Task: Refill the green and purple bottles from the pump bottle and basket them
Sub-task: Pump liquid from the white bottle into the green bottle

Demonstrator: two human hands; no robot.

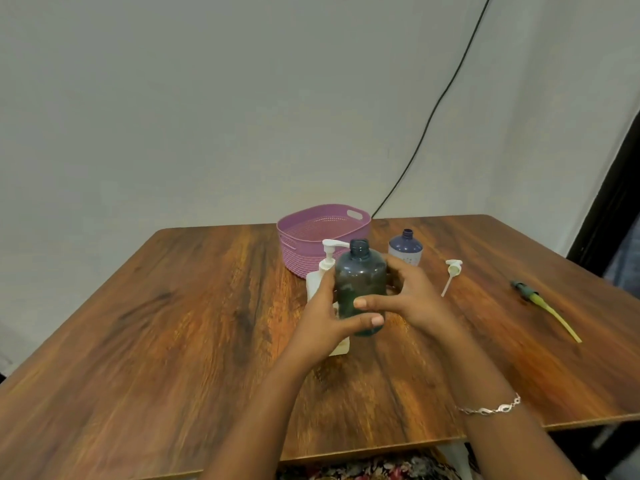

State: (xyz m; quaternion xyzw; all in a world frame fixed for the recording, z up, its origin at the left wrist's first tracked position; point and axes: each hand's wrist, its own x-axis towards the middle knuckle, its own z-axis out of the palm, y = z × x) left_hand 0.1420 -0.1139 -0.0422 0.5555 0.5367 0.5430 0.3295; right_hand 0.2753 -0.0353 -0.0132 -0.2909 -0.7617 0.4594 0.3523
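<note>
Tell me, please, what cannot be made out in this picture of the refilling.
- Head view: the pump bottle has most of its body hidden by the left hand and the green bottle.
- Head view: the green bottle's fill level is unreadable through its dark, blurred plastic.
- Head view: the right hand has most of its fingers behind the green bottle.
- Head view: the purple bottle has print too small to read.

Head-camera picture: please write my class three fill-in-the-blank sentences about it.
The left hand and right hand grip the bottle coloured ___.
The purple bottle stands to the ___ of the basket.
The loose white pump lies on the ___.
Missing words: green; right; table.
</note>
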